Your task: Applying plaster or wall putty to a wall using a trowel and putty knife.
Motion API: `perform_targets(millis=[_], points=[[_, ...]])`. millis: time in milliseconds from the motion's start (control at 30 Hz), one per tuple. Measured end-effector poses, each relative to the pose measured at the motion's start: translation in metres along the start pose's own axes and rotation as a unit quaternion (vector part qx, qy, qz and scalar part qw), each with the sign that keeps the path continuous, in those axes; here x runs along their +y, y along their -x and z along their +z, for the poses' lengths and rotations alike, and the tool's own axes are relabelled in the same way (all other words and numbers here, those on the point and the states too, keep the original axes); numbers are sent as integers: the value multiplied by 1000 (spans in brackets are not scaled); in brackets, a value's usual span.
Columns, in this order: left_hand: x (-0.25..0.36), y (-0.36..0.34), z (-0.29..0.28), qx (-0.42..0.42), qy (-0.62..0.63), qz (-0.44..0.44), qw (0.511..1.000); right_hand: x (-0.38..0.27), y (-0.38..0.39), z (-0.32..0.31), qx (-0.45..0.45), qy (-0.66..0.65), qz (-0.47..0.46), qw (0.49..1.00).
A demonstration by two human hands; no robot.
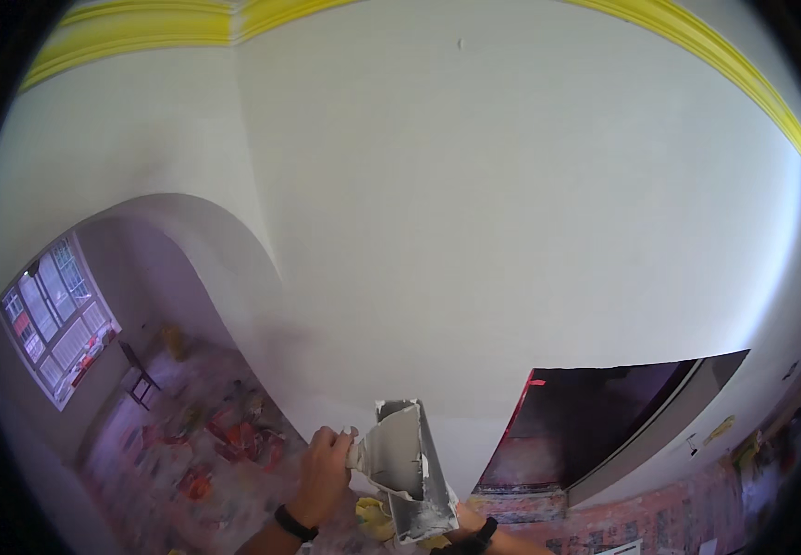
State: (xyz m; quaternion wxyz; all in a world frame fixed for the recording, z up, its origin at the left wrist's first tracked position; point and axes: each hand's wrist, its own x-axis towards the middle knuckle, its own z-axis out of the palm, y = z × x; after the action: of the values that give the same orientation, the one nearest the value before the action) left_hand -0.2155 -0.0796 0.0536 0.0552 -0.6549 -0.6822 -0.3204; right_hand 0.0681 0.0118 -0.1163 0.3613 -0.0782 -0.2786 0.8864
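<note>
My left hand [326, 467] is closed round the handle of a putty knife [393, 451], a wide blade coated in pale putty. The blade lies over a long grey metal mud pan [412, 527], smeared with putty along its rim and lower end. My right hand [465, 522] is at the pan's lower right side, with its fingers mostly hidden behind the pan, which it appears to support. Both wrists wear black bands. In front rises a broad pale wall [511, 213] with a smooth surface.
A yellow cornice [141, 23] runs along the top. At left, an archway [178, 208] opens on a room with a window [58, 305], a dark chair [140, 377] and red-orange litter on the floor. A dark doorway [595, 425] lies at lower right, beside pinkish floor covering [641, 513].
</note>
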Motion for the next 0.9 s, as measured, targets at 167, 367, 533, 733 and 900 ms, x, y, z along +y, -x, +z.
perform_targets(millis=[167,367,533,733,900], points=[[-17,-6,20,-4,-29,4,1000,-23,3,44,43,-15,-67,997],[-38,5,20,-198,205,-91,954,-111,-25,116,140,42,-167,975],[25,-8,9,-349,391,-51,850,-151,-17,133,156,120,-258,946],[26,-21,-16,-373,475,-30,796,-148,-26,141,37,677,-112,726],[6,-15,-38,-297,439,-197,825,-283,-75,217,111,706,-334,615]])
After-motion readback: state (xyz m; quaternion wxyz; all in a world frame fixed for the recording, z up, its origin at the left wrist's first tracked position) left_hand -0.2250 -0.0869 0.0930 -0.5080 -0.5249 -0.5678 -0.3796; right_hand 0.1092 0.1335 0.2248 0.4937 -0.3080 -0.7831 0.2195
